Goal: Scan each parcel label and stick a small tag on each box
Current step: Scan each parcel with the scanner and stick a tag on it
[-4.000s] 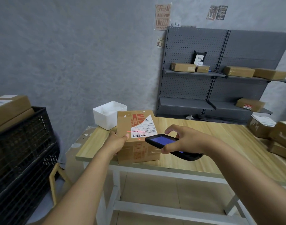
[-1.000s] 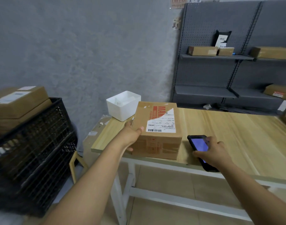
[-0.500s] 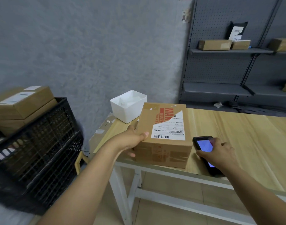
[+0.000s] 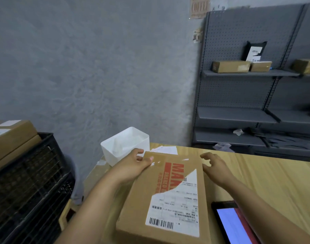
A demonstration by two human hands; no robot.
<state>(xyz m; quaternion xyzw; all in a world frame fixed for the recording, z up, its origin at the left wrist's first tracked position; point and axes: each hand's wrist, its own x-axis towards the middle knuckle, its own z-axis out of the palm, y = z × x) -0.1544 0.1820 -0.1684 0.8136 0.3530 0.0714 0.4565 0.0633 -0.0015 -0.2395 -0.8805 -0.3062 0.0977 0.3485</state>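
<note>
**A:** Where's the parcel?

**B:** The brown cardboard box with the red print and white shipping label [image 4: 168, 196] lies flat on the pale wooden worktop [image 4: 267, 175], at its near left corner. The white open plastic tub [image 4: 126, 145] stands just behind the box, and the black handheld scanner with the lit blue screen [image 4: 233, 224] lies just right of the box's near end.

**A:** And the hands?

**B:** The left hand [image 4: 133, 166] is on the box's far left corner, thumb on the top face, fingers over the far edge toward the tub. I can't tell whether it pinches a tag there. The right hand [image 4: 214, 166] is beside the box's far right corner, fingers loosely spread and bent, holding nothing that I can see. Whether it touches the cardboard, I can't say.

**A:** What could go wrong?

**B:** My guess: the box sits at the worktop's edge, so a push from the left hand could slide its near end off. Swinging it rightwards could knock the scanner, which is right against it. A small tag pressed over the barcode at the label's near end would spoil later scans. Reaching past the box's far edge could also tip the light tub.
</note>
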